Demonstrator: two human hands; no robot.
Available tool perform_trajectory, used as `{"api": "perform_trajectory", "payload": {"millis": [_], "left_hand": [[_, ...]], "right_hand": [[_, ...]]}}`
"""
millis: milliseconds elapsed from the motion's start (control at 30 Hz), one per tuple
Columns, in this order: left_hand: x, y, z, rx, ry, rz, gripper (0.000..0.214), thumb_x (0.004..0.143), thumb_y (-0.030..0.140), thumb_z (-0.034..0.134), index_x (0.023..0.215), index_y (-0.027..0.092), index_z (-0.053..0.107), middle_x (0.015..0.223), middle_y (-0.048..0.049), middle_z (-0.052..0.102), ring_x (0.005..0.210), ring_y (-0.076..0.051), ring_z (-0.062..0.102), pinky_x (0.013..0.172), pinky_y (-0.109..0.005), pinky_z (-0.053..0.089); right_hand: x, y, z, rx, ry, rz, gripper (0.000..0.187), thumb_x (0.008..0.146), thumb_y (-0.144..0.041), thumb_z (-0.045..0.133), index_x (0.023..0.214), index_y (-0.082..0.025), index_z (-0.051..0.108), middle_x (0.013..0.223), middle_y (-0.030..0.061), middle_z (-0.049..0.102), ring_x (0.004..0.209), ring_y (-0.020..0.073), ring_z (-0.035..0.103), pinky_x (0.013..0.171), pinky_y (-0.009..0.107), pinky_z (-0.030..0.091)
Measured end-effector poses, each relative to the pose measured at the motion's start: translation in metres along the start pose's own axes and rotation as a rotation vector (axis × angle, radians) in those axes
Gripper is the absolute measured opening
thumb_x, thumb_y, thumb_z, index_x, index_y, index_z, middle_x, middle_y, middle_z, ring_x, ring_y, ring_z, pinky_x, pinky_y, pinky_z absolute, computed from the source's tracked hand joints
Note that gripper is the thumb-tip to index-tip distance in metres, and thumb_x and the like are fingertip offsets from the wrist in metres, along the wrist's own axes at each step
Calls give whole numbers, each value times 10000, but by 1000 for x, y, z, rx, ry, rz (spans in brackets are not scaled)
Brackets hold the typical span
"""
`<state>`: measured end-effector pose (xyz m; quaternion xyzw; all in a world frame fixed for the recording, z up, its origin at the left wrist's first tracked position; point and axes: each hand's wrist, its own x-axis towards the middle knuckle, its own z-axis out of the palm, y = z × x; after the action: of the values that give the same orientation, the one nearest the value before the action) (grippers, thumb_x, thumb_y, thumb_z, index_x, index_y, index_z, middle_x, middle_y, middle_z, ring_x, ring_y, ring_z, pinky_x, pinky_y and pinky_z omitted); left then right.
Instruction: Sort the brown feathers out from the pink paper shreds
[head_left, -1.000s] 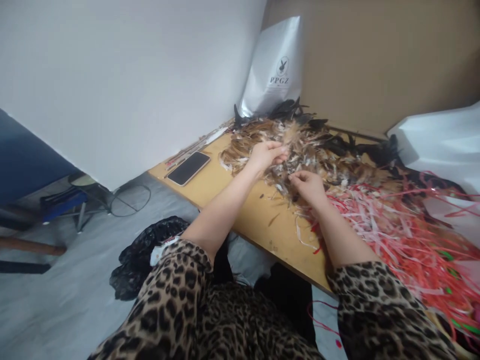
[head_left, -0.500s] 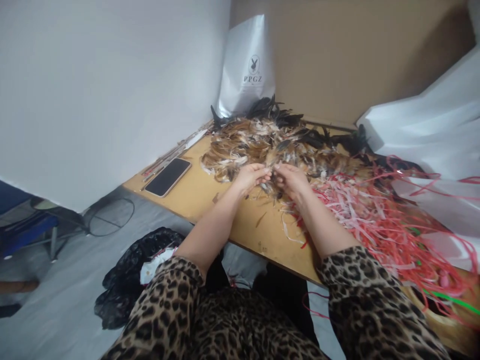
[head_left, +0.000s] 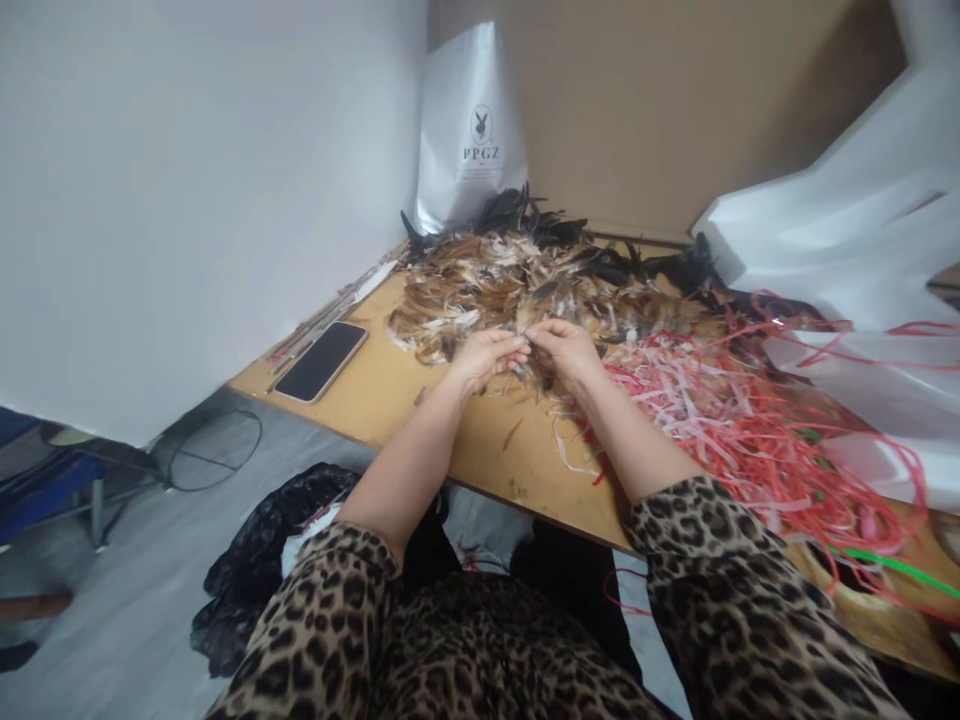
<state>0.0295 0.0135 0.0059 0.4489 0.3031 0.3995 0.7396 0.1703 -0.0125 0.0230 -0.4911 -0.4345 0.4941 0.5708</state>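
Observation:
My left hand point(head_left: 487, 358) and my right hand point(head_left: 566, 350) meet fingertip to fingertip over the table's middle. Both have thumb and fingers pinched together on a small tuft of feathers; its details are blurred and partly covered by the fingers. Just beyond them spreads a large heap of brown, white and black feathers point(head_left: 465, 280). Close to my right forearm lies a tangled pile of red and pale pink ribbon strips point(head_left: 720, 420).
A phone point(head_left: 321, 362) lies at the left of the wooden table point(head_left: 487, 455). A silver bag point(head_left: 472, 120) stands at the back, and white plastic sheeting point(head_left: 817, 230) rises at the right. Below on the floor is a black plastic bag point(head_left: 255, 570). A roll point(head_left: 862, 600) sits at the right edge.
The view has shifted slightly, so the table and its things appear further left. My hands stay pinched together, with the fingertips now a little closer.

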Motion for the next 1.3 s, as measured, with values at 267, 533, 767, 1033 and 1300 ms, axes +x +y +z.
{"api": "perform_trajectory", "payload": {"millis": [267, 533, 767, 1033, 1300], "left_hand": [[-1, 3, -3, 37, 22, 3, 152, 662, 183, 699, 735, 76, 619, 654, -42, 650, 510, -50, 577, 480, -129, 431], [1, 8, -6, -95, 179, 60, 141, 684, 170, 678, 761, 93, 588, 660, -27, 651, 520, -38, 583, 472, -112, 416], [2, 5, -8, -121, 125, 56, 120, 701, 160, 659, 776, 99, 587, 670, -18, 648, 526, -37, 578, 473, -116, 420], [0, 6, -8, -223, 63, 23, 64, 725, 118, 621, 783, 100, 600, 736, -43, 667, 554, -36, 590, 475, -101, 423], [-3, 0, -1, -255, -51, -100, 78, 758, 72, 552, 796, 99, 615, 813, -80, 684, 625, -75, 629, 499, -119, 452]], "right_hand": [[2, 3, -4, -229, 31, -94, 256, 591, -399, 665, 686, -163, 634, 468, -42, 511, 411, 61, 374, 428, 209, 302], [-1, 1, -17, -1072, -122, -153, 115, 609, -296, 629, 602, -189, 669, 567, 8, 620, 536, 115, 515, 532, 230, 348], [1, 6, -18, -963, -110, -138, 93, 599, -223, 571, 597, -174, 650, 545, 2, 603, 512, 101, 496, 516, 219, 346], [8, 3, -19, -209, 96, -105, 224, 594, -375, 620, 643, -160, 582, 483, -34, 506, 399, 61, 355, 418, 217, 262], [0, 7, -4, -270, 81, -294, 173, 648, -342, 595, 673, -171, 594, 619, 2, 597, 555, 105, 505, 573, 243, 407]]}}
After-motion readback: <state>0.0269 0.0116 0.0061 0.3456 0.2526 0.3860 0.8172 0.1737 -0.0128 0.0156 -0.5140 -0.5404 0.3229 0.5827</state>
